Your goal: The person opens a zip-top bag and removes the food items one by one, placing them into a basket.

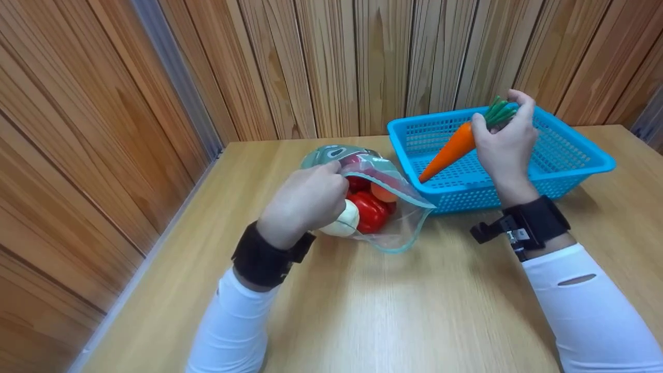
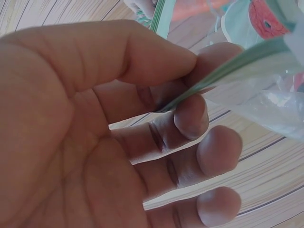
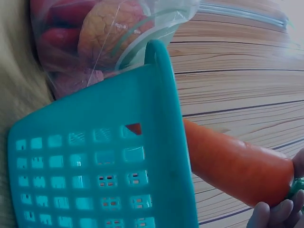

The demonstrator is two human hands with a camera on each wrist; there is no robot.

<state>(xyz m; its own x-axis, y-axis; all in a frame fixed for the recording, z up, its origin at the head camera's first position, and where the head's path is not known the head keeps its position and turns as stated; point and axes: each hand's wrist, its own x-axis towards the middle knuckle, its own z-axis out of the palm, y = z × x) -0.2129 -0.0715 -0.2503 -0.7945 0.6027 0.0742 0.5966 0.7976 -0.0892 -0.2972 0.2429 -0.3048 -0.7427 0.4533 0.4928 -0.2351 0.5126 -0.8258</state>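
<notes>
A smooth orange toy carrot point(image 1: 449, 149) with green stalks tilts tip-down over the perforated blue plastic basket point(image 1: 570, 155), its top gripped by the right hand point(image 1: 505, 140). The clear zip bag point(image 1: 383, 207) holds red peppers and a white piece; the left hand point(image 1: 305, 199) pinches its rim on the wooden table point(image 1: 414, 311).

The left hand point(image 1: 305, 199) covers part of the white vegetable point(image 1: 344, 221) in the bag point(image 1: 383, 207) (its other contents blur behind plastic), while the right-wrist view cuts off the carrot point(image 3: 237, 166) and basket point(image 3: 95, 180).
</notes>
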